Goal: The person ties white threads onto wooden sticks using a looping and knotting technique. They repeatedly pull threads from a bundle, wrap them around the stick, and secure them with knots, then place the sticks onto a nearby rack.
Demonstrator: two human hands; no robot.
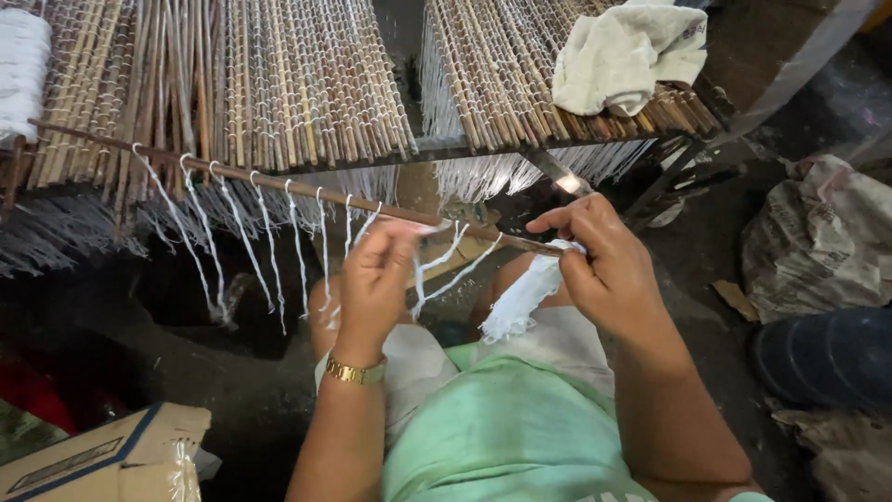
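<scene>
Crowding behind the stick (279, 183) and strings (446, 265) both hands (372, 279) (604, 270) pinch, bamboo mats (307, 84) and cloth (632, 51).

I see two hands, my left hand (372, 279) and my right hand (604, 265), and one long stick (279, 183). About nine white strings (269, 246) hang from it. Far away lie two mats of sticks (307, 84), and one white cloth (632, 51) far right.
</scene>
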